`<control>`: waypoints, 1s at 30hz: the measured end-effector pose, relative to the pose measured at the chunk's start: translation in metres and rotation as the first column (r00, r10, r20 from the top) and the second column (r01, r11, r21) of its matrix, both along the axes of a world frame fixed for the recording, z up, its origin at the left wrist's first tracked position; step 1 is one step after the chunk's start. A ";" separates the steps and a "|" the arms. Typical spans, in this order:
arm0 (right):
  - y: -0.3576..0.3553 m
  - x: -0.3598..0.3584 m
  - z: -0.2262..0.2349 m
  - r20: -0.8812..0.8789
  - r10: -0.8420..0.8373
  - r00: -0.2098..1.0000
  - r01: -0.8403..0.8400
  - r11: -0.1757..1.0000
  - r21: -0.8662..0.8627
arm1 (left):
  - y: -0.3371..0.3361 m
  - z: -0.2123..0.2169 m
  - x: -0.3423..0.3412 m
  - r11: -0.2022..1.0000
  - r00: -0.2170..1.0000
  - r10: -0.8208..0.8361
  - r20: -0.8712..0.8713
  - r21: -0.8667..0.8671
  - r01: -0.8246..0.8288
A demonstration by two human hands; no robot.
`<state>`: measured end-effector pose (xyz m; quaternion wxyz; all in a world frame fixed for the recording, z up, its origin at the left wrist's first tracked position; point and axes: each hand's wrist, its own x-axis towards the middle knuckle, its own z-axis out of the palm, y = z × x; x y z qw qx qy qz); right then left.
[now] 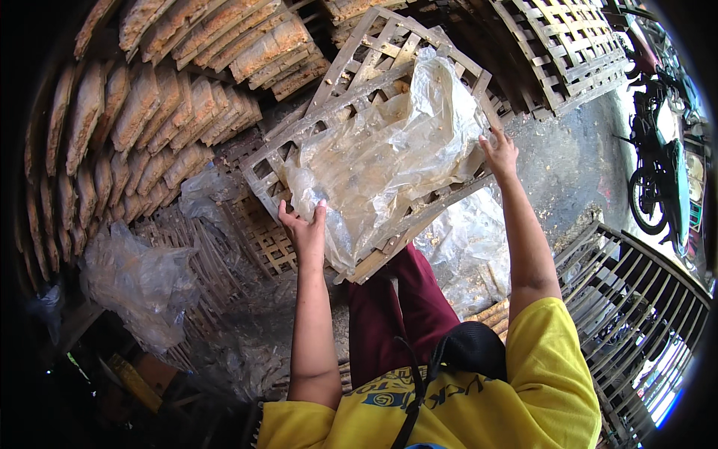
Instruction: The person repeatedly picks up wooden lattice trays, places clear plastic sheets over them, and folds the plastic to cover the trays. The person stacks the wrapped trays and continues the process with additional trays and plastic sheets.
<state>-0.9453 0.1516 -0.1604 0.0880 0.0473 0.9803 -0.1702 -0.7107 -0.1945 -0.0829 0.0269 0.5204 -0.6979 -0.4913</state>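
A slatted bamboo tray (443, 206), tilted, is held in front of my body. A crumpled clear plastic sheet (374, 153) lies over most of it and hangs past its near left corner. My left hand (304, 232) grips the left end of the tray, with the thumb on the plastic and the fingers partly hidden. At the right end, my right hand (499, 154) closes round the frame beside the bunched plastic. Another lattice tray (359, 56) shows just beyond the held one.
Several stacks of flat brownish slabs (142, 112) fill the far left. Loose plastic (138, 280) lies over slatted trays at the left, and more plastic (471, 243) is on the floor. Lattice racks (568, 45) stand at the far right, a slatted rack (636, 299) nearer, and motorcycles (658, 165) beyond.
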 end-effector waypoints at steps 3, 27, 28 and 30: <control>-0.009 -0.009 0.003 0.207 -0.188 0.960 0.224 0.960 -0.169 | 0.011 -0.014 -0.002 0.991 0.999 -0.032 0.024 -0.129 0.034; 0.073 0.081 0.004 0.348 -0.581 0.735 0.628 0.391 -0.673 | 0.030 -0.035 0.050 0.965 0.994 0.058 -0.092 -0.252 -0.079; 0.066 0.087 0.007 0.413 -0.604 0.682 0.672 0.294 -0.680 | 0.041 -0.031 0.063 0.950 0.997 0.066 -0.036 -0.304 -0.074; 0.069 0.110 -0.006 0.559 -0.515 0.650 0.741 0.269 -0.615 | 0.069 -0.025 0.086 0.970 0.986 0.144 0.080 -0.209 -0.124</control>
